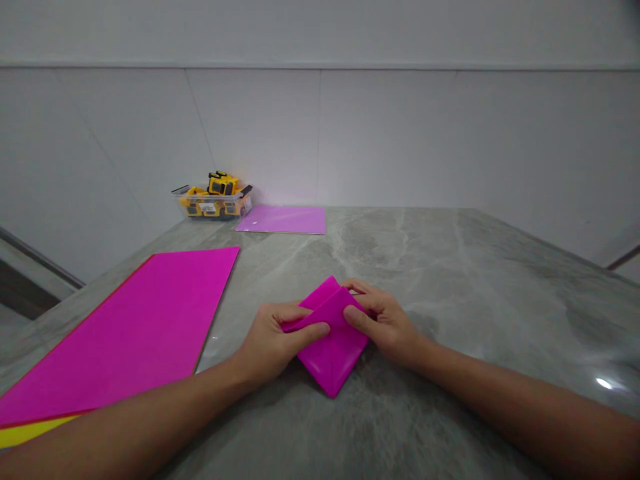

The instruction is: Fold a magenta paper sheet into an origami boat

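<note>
One folded pink paper [333,357] over the grey table [450,267].
It is between the left hand [273,333] and the right hand [389,323]; each hand is almost closed, pinching one side of it.

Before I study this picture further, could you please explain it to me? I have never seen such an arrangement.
Gladly. There is no machine here: you see a person's bare left hand and right hand. The single picture comes from a camera worn on that person's head, looking forward and down.

Both hands hold a folded pink paper, with one pointed corner toward the person. Beneath is a grey marbled table. On the person's left lie large pink sheets, with a yellow edge showing below. Farther back are a flat lilac sheet and a clear plastic box holding yellow toy vehicles.
</note>
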Motion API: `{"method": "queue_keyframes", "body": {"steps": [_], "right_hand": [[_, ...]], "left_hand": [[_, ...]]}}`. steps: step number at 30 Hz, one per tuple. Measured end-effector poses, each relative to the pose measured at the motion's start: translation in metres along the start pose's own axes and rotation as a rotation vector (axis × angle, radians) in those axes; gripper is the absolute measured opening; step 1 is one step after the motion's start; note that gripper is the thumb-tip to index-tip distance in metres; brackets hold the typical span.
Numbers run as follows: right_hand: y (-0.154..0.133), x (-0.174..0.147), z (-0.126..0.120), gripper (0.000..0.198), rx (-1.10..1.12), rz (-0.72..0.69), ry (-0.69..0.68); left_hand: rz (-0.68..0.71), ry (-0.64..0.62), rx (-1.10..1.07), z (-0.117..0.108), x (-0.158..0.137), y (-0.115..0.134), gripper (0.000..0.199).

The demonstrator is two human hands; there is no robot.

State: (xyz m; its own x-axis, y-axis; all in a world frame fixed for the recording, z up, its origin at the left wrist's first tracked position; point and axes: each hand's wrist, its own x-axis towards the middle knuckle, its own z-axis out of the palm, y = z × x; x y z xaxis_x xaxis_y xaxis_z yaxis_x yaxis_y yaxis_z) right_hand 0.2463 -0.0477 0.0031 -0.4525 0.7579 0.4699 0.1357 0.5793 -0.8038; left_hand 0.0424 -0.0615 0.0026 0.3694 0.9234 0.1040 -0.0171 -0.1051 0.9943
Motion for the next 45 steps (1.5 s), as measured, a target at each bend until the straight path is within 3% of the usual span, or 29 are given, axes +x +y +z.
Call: {"method": "queue_keyframes", "body": {"steps": [1, 4, 6, 12, 18, 26, 29, 32, 39, 45], "right_hand": [[-0.001, 0.0, 0.001, 0.041, -0.002, 0.006, 0.012], [-0.003, 0.0, 0.005, 0.04, -0.02, -0.001, 0.041], [-0.003, 0.001, 0.006, 0.038, -0.041, -0.015, 0.059], [0.003, 0.0, 0.003, 0.036, -0.113, 0.002, 0.194], [0.003, 0.0, 0.003, 0.04, -0.075, 0.055, 0.199], [0.003, -0.001, 0.004, 0.033, -0.07, 0.029, 0.228], [0.002, -0.002, 0.004, 0.026, -0.08, -0.023, 0.226], [0.001, -0.003, 0.004, 0.024, -0.099, -0.045, 0.266], [0.0, -0.003, 0.004, 0.023, -0.137, -0.08, 0.272], [-0.003, -0.003, 0.002, 0.023, -0.152, -0.08, 0.265]], "left_hand": [[-0.003, 0.031, -0.026, 0.0, 0.0, 0.001, 0.018], [-0.036, 0.118, -0.093, 0.001, 0.0, 0.002, 0.067], [-0.081, 0.122, -0.143, 0.0, 0.001, 0.0, 0.082], [-0.069, 0.09, -0.285, -0.002, 0.009, -0.015, 0.032], [-0.034, 0.114, -0.248, -0.002, 0.007, -0.014, 0.023], [0.026, 0.099, -0.284, -0.002, 0.007, -0.012, 0.027], [0.091, 0.159, -0.299, 0.001, 0.007, -0.008, 0.033], [0.142, 0.231, -0.207, 0.002, 0.006, -0.004, 0.024], [0.162, 0.34, -0.058, 0.0, 0.004, -0.005, 0.03], [0.192, 0.313, -0.076, -0.001, 0.003, -0.004, 0.039]]}}
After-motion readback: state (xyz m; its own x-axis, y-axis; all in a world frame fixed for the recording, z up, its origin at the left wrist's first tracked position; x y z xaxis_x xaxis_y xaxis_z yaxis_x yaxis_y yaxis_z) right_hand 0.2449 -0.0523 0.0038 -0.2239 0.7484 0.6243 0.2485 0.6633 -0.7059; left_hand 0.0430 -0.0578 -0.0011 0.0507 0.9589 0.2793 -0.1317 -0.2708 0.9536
